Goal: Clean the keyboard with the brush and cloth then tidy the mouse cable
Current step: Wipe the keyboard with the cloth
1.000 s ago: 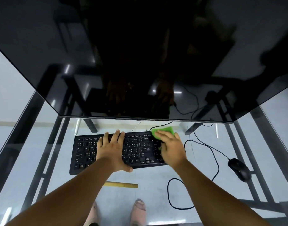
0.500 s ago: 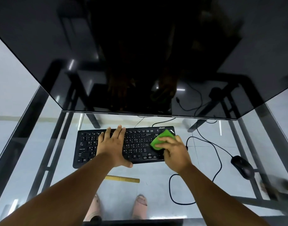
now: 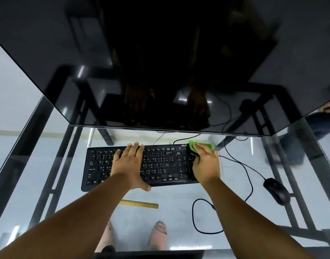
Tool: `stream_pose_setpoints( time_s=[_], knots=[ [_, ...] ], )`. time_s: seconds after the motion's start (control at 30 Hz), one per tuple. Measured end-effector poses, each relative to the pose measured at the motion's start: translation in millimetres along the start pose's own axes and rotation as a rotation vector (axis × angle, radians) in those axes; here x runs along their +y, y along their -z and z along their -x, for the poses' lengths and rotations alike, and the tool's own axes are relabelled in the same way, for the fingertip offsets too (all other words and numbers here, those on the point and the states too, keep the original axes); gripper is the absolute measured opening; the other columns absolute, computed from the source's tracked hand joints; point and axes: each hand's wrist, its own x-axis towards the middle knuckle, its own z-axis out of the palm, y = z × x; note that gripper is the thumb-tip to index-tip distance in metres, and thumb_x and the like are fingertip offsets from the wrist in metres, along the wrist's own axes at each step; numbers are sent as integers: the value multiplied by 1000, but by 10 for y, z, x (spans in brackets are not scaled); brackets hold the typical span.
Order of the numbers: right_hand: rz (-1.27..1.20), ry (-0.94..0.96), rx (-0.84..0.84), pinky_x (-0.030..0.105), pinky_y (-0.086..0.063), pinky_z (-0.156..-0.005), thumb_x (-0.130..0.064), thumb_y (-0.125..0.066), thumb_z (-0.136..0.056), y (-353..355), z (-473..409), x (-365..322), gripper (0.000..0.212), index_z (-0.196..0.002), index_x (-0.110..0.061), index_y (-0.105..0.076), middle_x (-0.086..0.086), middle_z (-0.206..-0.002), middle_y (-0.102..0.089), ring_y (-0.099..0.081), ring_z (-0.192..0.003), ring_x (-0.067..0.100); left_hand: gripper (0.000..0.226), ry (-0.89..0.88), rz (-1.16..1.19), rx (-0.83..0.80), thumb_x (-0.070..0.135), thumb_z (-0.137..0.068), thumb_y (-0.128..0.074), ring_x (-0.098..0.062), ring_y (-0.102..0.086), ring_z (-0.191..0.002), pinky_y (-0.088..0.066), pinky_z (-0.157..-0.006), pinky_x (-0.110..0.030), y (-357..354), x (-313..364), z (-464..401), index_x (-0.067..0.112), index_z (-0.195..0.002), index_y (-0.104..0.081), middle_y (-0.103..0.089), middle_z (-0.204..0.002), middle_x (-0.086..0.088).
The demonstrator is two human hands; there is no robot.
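A black keyboard (image 3: 160, 165) lies on the glass desk (image 3: 179, 202) below the monitor. My left hand (image 3: 129, 165) rests flat on its left-middle keys, fingers spread. My right hand (image 3: 205, 163) presses a green cloth (image 3: 201, 146) onto the keyboard's right end, at the far corner; most of the cloth is hidden under the fingers. The black mouse (image 3: 276, 190) sits to the right, its black cable (image 3: 241, 165) looping loosely across the glass toward the monitor. A yellow wooden stick, perhaps the brush handle (image 3: 140, 204), lies just in front of the keyboard.
A large dark monitor (image 3: 160, 62) overhangs the far half of the desk. Black metal frame bars show through the glass. My feet (image 3: 158, 234) are visible below. Another person's legs (image 3: 295, 146) stand at the right, behind the desk.
My right hand has slid the green cloth from the right-middle keys back up to the keyboard's far right corner. The left hand has stayed flat on the keys.
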Motion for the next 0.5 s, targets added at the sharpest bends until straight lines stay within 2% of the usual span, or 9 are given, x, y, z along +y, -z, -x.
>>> stream_pose_setpoints(
  time_s=[0.17,0.27,0.37,0.43,0.5],
  knots=[
    [13,233,-129,19,-35,-96,3,-51,-81,57,33,-77,54,-128,-20,-63,-8,-131,-59,-45,-105,21,144,0,20,7,76,-48,-74,-18,9,-149,-3,-120,-47,-12,-25,6,26,-152,12,13,-161,4],
    [41,121,-93,16,-28,-100,3,-49,-81,71,-20,47,54,-128,-20,-63,-6,-132,-59,-48,-111,23,143,3,41,12,75,-48,-74,-17,10,-149,-2,-120,-48,-28,-39,17,27,-151,12,14,-161,6],
    [64,-6,-89,14,-20,-100,-2,-46,-86,-22,-120,-141,57,-139,-21,-52,-8,-143,-50,-43,-123,23,143,6,50,11,74,-47,-75,-16,9,-149,-2,-120,-48,-19,-39,12,28,-152,11,14,-161,7],
    [37,70,-128,16,-22,-105,0,-45,-86,-55,-102,-326,59,-141,-22,-50,-9,-144,-48,-40,-122,23,144,3,52,17,75,-47,-75,-16,9,-149,-2,-120,-48,-16,-47,9,28,-152,11,13,-161,7],
    [-6,208,-161,23,-34,-108,3,-45,-85,-33,-21,-365,59,-138,-23,-54,-10,-142,-51,-41,-117,23,144,1,52,18,76,-46,-75,-16,8,-149,-1,-120,-48,-22,-59,7,28,-152,11,13,-161,7]
  ],
)
